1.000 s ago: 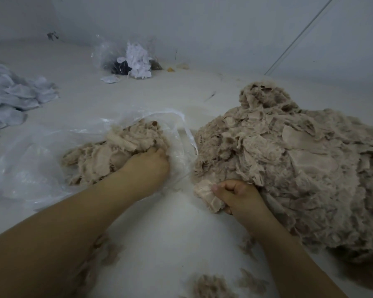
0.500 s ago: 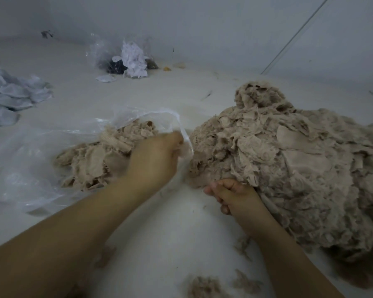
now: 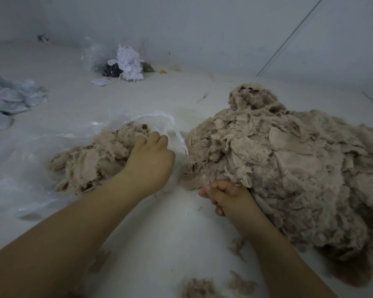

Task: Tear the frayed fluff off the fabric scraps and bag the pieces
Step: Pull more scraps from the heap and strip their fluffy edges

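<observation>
- While the left hand (image 3: 148,162) presses loosely curled fingers on the scraps (image 3: 95,160) in the bag (image 3: 30,160), hold its mouth wide
- Right hand (image 3: 228,196), fisted at the pile (image 3: 278,164) edge; what it grips is hidden, so draw out one piece

The left hand (image 3: 148,162) reaches into the clear bag (image 3: 30,168), its fingertips buried in the bagged scraps (image 3: 91,162), so its grip cannot be told. The right hand (image 3: 228,196) curls at the near edge of the big scrap heap (image 3: 289,168); what it holds is hidden. The heap runs off the right edge. The pale cloth pile (image 3: 9,102) is cut by the left edge. The far bag (image 3: 125,61) holds contents too small to make out.
</observation>
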The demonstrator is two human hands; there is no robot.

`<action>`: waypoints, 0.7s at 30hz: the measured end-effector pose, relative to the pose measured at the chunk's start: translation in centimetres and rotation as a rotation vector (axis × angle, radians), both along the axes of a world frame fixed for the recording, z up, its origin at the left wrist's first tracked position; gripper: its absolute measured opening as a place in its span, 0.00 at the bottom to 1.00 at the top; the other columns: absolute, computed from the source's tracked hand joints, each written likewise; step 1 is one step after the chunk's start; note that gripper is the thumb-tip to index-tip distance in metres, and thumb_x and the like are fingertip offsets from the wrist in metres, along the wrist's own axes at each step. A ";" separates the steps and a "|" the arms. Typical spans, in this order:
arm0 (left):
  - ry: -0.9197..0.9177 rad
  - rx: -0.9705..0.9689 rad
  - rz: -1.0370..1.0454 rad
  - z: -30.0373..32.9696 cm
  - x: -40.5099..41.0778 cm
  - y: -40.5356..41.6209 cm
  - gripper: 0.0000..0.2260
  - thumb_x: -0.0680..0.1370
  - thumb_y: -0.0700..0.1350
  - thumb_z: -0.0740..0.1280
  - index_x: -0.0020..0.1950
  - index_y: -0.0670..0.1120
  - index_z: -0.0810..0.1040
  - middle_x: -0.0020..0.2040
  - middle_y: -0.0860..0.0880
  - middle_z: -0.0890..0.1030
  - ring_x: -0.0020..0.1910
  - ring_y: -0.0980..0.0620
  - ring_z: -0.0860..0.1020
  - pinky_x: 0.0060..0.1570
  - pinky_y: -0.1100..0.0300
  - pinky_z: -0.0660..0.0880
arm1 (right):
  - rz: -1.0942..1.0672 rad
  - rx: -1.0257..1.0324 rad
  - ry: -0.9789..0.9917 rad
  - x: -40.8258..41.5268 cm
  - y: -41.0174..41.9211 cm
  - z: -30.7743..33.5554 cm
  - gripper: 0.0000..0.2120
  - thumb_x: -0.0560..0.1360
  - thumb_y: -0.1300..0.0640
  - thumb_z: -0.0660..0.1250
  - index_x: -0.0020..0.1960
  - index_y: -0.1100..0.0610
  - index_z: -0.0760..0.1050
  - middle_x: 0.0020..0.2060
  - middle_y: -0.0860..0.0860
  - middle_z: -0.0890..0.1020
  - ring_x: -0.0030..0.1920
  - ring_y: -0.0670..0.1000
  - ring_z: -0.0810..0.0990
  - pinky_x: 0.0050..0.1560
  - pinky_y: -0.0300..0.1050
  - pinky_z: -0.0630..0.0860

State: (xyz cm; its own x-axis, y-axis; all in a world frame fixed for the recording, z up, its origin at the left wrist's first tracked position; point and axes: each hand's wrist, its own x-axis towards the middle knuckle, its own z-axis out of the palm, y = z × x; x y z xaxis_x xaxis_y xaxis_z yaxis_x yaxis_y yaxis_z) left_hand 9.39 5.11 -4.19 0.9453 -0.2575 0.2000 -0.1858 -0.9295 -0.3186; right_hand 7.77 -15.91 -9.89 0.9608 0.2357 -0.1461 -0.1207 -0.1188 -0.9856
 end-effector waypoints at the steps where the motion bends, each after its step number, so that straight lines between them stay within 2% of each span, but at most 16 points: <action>1: 0.038 -0.009 -0.006 0.0 0.0 -0.3 0.02 0.72 0.38 0.62 0.40 0.44 0.73 0.43 0.47 0.67 0.53 0.43 0.70 0.45 0.52 0.63 | 0.002 0.007 0.000 0.0 0.0 0.0 0.14 0.79 0.56 0.66 0.37 0.52 0.84 0.25 0.41 0.75 0.27 0.39 0.70 0.27 0.33 0.67; 2: 0.073 -0.021 -0.018 -0.4 0.0 -0.7 0.03 0.73 0.39 0.62 0.40 0.46 0.71 0.41 0.48 0.64 0.52 0.43 0.70 0.44 0.54 0.62 | 0.002 0.011 0.001 -0.1 0.0 0.0 0.14 0.79 0.56 0.66 0.37 0.51 0.84 0.26 0.42 0.75 0.27 0.39 0.70 0.27 0.33 0.67; 4: 0.095 -0.111 -0.071 -1.2 0.0 -1.7 0.02 0.75 0.44 0.62 0.43 0.47 0.74 0.39 0.49 0.63 0.50 0.44 0.72 0.41 0.56 0.63 | -0.004 0.017 0.003 -0.1 0.0 0.1 0.15 0.79 0.56 0.66 0.36 0.50 0.84 0.27 0.43 0.75 0.28 0.39 0.70 0.27 0.33 0.67; 7: 0.141 -0.286 -0.134 -2.3 -0.4 -3.9 0.12 0.76 0.53 0.63 0.47 0.45 0.76 0.40 0.49 0.66 0.46 0.44 0.75 0.36 0.57 0.68 | -0.011 0.044 0.022 -0.1 0.1 0.2 0.15 0.80 0.57 0.66 0.35 0.51 0.82 0.26 0.44 0.74 0.28 0.40 0.69 0.27 0.34 0.67; 10: 0.154 -0.249 -0.124 -3.3 -0.2 -5.2 0.11 0.80 0.50 0.60 0.53 0.45 0.77 0.50 0.46 0.74 0.50 0.43 0.76 0.39 0.54 0.72 | -0.040 0.111 0.049 0.0 0.1 0.2 0.15 0.80 0.57 0.66 0.36 0.48 0.82 0.28 0.46 0.71 0.29 0.42 0.67 0.27 0.36 0.65; 12: 0.130 -0.203 -0.133 -3.7 0.0 -5.6 0.10 0.80 0.46 0.60 0.56 0.46 0.78 0.54 0.45 0.74 0.51 0.43 0.76 0.38 0.55 0.69 | -0.053 0.146 0.036 0.1 0.1 0.2 0.11 0.80 0.58 0.65 0.42 0.49 0.82 0.28 0.46 0.72 0.30 0.42 0.69 0.27 0.36 0.65; 16: 0.128 -0.251 -0.149 -4.0 -0.9 -5.7 0.11 0.79 0.46 0.61 0.58 0.48 0.78 0.55 0.45 0.72 0.46 0.43 0.77 0.35 0.55 0.65 | -0.034 0.144 -0.037 0.3 0.0 0.0 0.11 0.81 0.59 0.64 0.48 0.47 0.83 0.29 0.45 0.74 0.30 0.42 0.70 0.26 0.36 0.67; 19: 0.122 -0.274 -0.134 -3.8 -2.3 -5.4 0.14 0.78 0.48 0.59 0.63 0.54 0.76 0.52 0.49 0.76 0.44 0.46 0.79 0.29 0.58 0.59 | 0.020 0.135 -0.025 0.4 -0.1 0.1 0.12 0.81 0.57 0.63 0.50 0.43 0.83 0.29 0.46 0.73 0.29 0.42 0.69 0.27 0.36 0.67; 21: 0.104 -0.330 -0.091 -3.2 -3.0 -5.2 0.14 0.77 0.48 0.61 0.60 0.54 0.77 0.49 0.50 0.79 0.43 0.46 0.80 0.28 0.59 0.59 | 0.037 0.110 0.005 0.5 -0.1 0.1 0.11 0.81 0.57 0.63 0.52 0.45 0.82 0.30 0.47 0.74 0.30 0.42 0.70 0.27 0.36 0.67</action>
